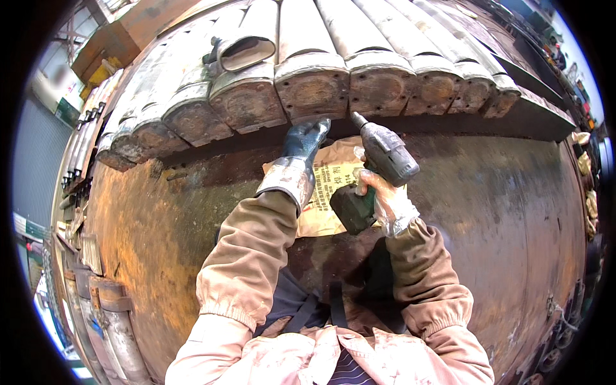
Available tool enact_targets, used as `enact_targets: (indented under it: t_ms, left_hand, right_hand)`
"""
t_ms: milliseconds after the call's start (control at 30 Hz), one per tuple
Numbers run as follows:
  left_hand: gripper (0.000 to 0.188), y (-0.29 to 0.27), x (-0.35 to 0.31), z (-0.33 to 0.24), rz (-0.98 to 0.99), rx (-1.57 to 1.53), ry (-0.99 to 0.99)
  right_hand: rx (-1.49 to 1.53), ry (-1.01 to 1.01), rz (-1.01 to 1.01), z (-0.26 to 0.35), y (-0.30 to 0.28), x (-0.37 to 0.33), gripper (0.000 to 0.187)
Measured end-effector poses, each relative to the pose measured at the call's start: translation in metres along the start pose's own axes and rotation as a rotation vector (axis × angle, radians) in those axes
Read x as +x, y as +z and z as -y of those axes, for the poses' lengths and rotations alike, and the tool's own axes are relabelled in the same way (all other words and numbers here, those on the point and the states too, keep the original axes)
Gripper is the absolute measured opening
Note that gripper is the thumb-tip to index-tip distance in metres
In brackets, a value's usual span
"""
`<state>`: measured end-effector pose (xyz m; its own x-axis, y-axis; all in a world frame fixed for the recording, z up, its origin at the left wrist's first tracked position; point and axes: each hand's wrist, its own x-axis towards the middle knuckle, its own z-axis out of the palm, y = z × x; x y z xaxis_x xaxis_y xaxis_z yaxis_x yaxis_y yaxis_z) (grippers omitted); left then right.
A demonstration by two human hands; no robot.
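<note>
My right hand, in a thin clear plastic glove, grips a cordless impact driver by its handle. The tool's nose points up and left at the row of metal tubes, near the lower edge of one flat-faced end block. A dark blue-green rubber glove covers my left hand; its fingers are drawn together at the lower edge of another end block. Whatever they pinch, if anything, is hidden. Small bolt holes show in the block faces. Beneath both hands lies a printed brown paper sack.
The tubes lie side by side, raised on a dark steel beam. One open tube end sits on top at the left. I am over a rusty steel plate. More tubes stand at the lower left.
</note>
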<state>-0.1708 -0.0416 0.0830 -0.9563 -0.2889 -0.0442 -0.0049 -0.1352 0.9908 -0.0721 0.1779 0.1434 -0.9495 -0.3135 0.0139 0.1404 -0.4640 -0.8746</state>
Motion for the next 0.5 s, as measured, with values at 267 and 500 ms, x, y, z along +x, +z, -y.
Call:
enact_targets:
  t_ms: [267, 500]
  left_hand:
    - [0.044, -0.048, -0.048, -0.035, -0.071, -0.107, -0.186]
    - [0.044, -0.127, -0.064, -0.036, -0.275, -0.265, -0.215]
  right_hand:
    - [-0.055, 0.039, 0.062, -0.039, 0.03, 0.04, 0.025]
    - [-0.367, 0.052, 0.173, -0.085, 0.071, 0.072, 0.015]
